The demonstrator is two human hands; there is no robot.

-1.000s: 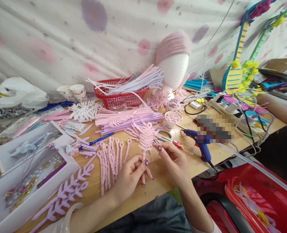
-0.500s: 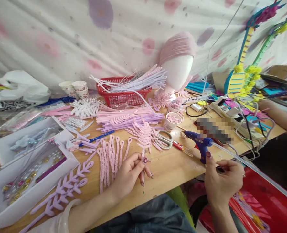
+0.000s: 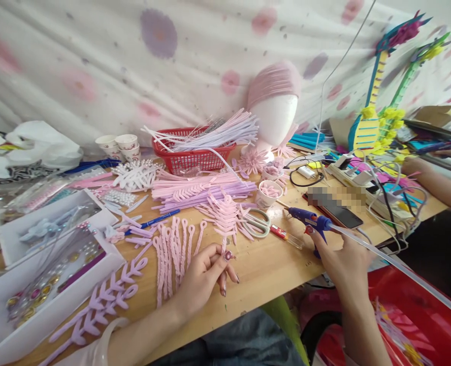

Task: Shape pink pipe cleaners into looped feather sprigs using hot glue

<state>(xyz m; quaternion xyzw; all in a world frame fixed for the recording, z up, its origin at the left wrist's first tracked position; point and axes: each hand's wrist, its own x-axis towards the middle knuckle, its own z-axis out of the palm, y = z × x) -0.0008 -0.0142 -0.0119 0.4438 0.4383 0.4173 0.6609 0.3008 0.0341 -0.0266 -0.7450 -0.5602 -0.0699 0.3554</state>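
Head view, glue gun (image 3: 305, 217): right of centre in the frame, nozzle toward the left, long axis slanting down to the right along its glue stick (image 3: 400, 271).
Right hand (image 3: 342, 259): the nearer one, half-curled at the gun's handle; whether it grips, I can't tell.
Left hand (image 3: 206, 272): lower centre, pinching the stem of a pink leaf (image 3: 226, 216).
Between leaf and gun: scissors (image 3: 268, 226), screwdriver (image 3: 281, 232).
Behind the gun: phone (image 3: 347, 216).

Pink sprig (image 3: 226, 215) held by stem; blue glue gun (image 3: 308, 218)
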